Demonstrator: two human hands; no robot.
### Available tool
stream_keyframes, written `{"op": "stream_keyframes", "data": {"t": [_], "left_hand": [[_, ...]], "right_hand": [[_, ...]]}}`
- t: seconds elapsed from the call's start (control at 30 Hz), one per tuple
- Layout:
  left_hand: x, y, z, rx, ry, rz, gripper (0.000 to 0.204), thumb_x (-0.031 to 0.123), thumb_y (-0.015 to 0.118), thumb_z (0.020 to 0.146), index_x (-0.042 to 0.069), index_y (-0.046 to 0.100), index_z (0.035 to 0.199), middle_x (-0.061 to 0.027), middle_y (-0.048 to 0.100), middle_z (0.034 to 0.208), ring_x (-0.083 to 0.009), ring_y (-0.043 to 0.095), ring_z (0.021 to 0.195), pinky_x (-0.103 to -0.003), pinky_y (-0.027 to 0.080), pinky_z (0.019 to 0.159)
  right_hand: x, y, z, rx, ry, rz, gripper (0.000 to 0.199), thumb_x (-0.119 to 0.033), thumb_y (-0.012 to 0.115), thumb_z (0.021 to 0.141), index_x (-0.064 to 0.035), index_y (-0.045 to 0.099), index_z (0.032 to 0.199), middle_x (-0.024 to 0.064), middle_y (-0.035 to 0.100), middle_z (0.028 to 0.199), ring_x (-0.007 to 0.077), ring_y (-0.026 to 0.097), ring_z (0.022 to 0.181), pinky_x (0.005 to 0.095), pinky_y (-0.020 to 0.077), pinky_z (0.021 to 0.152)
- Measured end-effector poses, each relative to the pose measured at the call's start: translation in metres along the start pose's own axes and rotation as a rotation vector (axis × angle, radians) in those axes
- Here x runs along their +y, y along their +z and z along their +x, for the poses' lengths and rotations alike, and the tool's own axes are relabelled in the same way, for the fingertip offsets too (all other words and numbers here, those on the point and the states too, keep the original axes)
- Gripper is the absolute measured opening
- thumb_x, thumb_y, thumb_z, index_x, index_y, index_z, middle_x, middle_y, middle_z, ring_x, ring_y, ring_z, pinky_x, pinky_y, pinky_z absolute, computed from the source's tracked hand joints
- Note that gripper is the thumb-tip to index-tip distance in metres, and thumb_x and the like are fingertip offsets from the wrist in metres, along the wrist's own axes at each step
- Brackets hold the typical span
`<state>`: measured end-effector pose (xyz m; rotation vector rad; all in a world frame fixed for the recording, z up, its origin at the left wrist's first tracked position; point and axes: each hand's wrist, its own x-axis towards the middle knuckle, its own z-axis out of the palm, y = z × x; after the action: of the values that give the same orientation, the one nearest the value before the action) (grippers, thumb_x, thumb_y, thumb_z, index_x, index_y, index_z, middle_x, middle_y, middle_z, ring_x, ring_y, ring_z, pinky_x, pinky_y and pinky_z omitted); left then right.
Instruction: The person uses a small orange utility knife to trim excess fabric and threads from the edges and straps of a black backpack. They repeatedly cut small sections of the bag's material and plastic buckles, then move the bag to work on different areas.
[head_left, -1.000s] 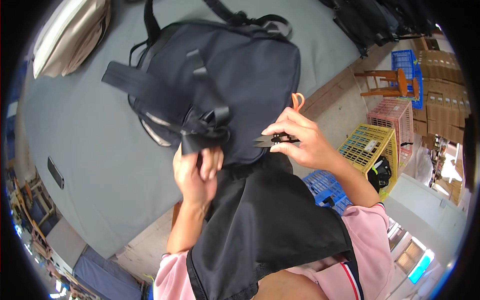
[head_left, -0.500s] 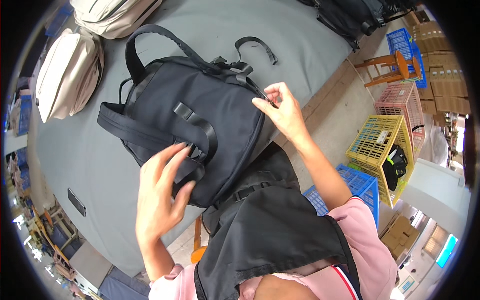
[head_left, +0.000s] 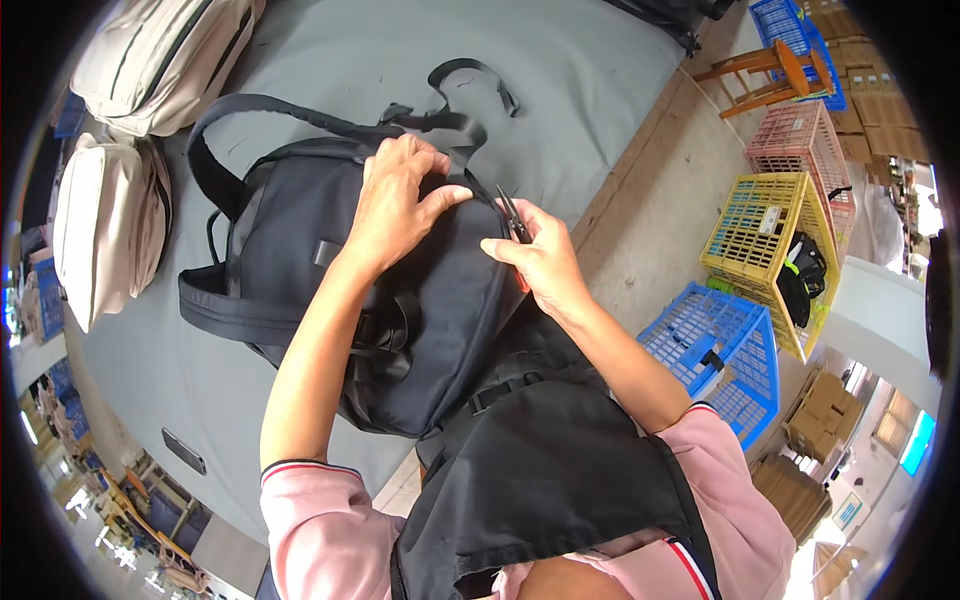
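Note:
A dark navy backpack (head_left: 300,270) lies flat on a grey padded table (head_left: 580,70), straps spread out at the top and left. My left hand (head_left: 400,200) presses down on the upper part of the backpack, fingers spread over its top seam. My right hand (head_left: 535,258) is at the backpack's right edge and grips small scissors (head_left: 513,217) with orange handles, blades pointing at the seam beside my left thumb. A black apron covers my lap below.
Two beige bags (head_left: 110,215) lie at the table's left end. Another dark bag (head_left: 670,15) sits at the far top. On the floor to the right stand a yellow crate (head_left: 755,235), a blue crate (head_left: 715,350), a pink crate (head_left: 810,135) and a wooden stool (head_left: 765,70).
My left hand has moved from the backpack's lower front up to its top seam. My right hand has shifted down its right edge, scissors now showing. The backpack has turned slightly.

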<state>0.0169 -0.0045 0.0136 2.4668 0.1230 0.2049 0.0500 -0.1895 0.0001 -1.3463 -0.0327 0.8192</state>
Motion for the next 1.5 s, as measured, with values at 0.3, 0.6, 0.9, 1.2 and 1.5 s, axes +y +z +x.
{"op": "stream_keyframes", "data": {"t": [0.3, 0.6, 0.9, 1.2, 1.5], "left_hand": [[0.023, -0.022, -0.021, -0.141, -0.408, -0.443, 0.030, 0.027, 0.061, 0.089, 0.000, 0.058, 0.076, -0.0003, 0.050, 0.061, -0.0051, 0.041, 0.062, -0.025, 0.037, 0.057], [0.058, -0.003, -0.075, 0.445, -0.475, -1.020, 0.018, 0.018, 0.058, 0.092, 0.001, 0.062, 0.087, 0.0023, 0.060, 0.080, -0.0043, 0.049, 0.075, -0.020, 0.040, 0.070], [0.059, -0.006, -0.078, 0.442, -0.398, -1.031, 0.016, 0.017, 0.059, 0.091, 0.001, 0.063, 0.088, 0.0015, 0.061, 0.080, -0.0054, 0.051, 0.076, -0.021, 0.041, 0.072], [0.063, -0.009, -0.074, 0.383, -0.464, -0.907, 0.017, 0.017, 0.060, 0.090, 0.001, 0.063, 0.086, 0.0028, 0.061, 0.076, -0.0042, 0.050, 0.072, -0.020, 0.041, 0.068], [0.065, -0.010, -0.069, 0.366, -0.479, -0.856, 0.018, 0.018, 0.061, 0.089, 0.000, 0.064, 0.087, 0.0020, 0.062, 0.076, -0.0047, 0.051, 0.073, -0.021, 0.042, 0.069]], "right_hand": [[-0.018, 0.007, -0.011, -0.342, -0.038, -0.139, 0.028, -0.001, 0.076, 0.069, -0.0002, 0.059, 0.091, -0.0063, 0.043, 0.079, 0.0035, 0.037, 0.067, 0.0204, 0.0346, 0.062], [-0.044, -0.001, -0.035, -0.280, -0.313, -0.462, 0.034, -0.005, 0.070, 0.077, -0.0034, 0.057, 0.108, 0.0061, 0.058, 0.091, 0.0146, 0.058, 0.081, 0.0259, 0.0472, 0.073], [-0.074, -0.009, -0.027, -0.415, -0.694, -0.894, 0.026, -0.008, 0.069, 0.071, -0.0109, 0.065, 0.096, 0.0039, 0.054, 0.078, 0.0206, 0.053, 0.059, 0.0296, 0.0432, 0.056], [-0.096, -0.004, -0.023, -0.488, -1.007, -1.214, 0.021, -0.013, 0.069, 0.070, -0.0121, 0.065, 0.090, 0.0012, 0.052, 0.074, 0.0185, 0.055, 0.059, 0.0314, 0.0430, 0.052], [-0.101, -0.006, -0.022, -0.458, -1.115, -1.286, 0.015, -0.013, 0.067, 0.072, -0.0102, 0.064, 0.087, -0.0006, 0.052, 0.076, 0.0144, 0.054, 0.059, 0.0296, 0.0400, 0.052]]}}
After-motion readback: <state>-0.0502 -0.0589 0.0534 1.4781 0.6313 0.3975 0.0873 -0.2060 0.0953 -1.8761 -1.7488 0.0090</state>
